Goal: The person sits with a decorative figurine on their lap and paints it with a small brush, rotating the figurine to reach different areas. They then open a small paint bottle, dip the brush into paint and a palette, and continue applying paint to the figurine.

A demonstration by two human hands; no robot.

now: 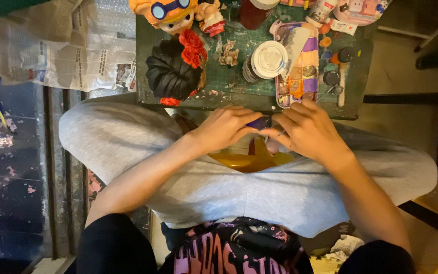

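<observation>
Pinching a small purple piece (258, 122) between them, left hand (224, 127) and right hand (307, 131) grasp it above an orange plastic part (249, 161).

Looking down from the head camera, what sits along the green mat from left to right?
Black leaf-shaped piece with red flowers → small beige figure part → jar with a white lid → paint palette tray → little round paint pots. Nearer the person, the left hand and right hand meet over a small purple thing.

Jar (265, 61) on mat (229, 81) btwn figurine (173, 71) at left & palette (300, 66) at right, newspaper (62, 56) further left
</observation>
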